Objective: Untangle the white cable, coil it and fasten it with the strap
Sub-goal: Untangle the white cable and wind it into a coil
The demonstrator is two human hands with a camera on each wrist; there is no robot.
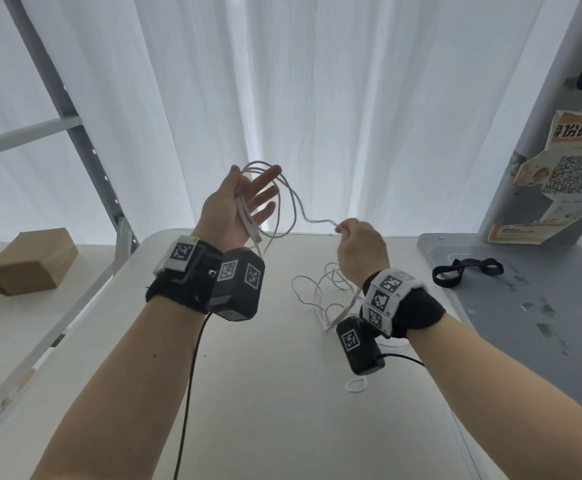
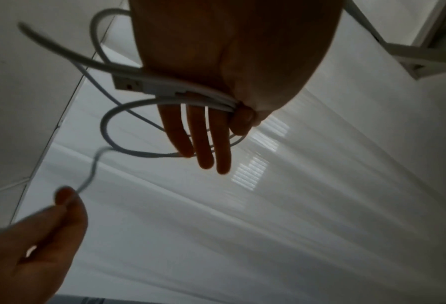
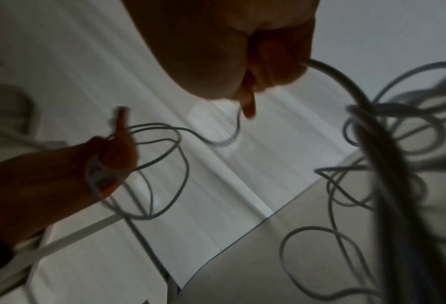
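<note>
My left hand (image 1: 248, 199) is raised above the table with its palm toward me and its fingers straight. Several loops of the white cable (image 1: 284, 199) hang from it. In the left wrist view the thumb (image 2: 242, 119) pins the strands and the USB plug (image 2: 130, 83) against the palm. To the right, my right hand (image 1: 346, 230) pinches the cable a short way from the coil. The rest of the cable lies tangled (image 1: 327, 296) on the white table (image 1: 248, 393) under that hand. The black strap (image 1: 466, 270) lies on the grey mat (image 1: 542, 323) to the right.
A cardboard box (image 1: 31, 261) sits on a shelf at the left beside a metal frame (image 1: 75, 133). A grey post with a torn poster (image 1: 559, 168) stands at the back right. White curtains hang behind the table. A small white loop (image 1: 357, 384) lies near the right wrist.
</note>
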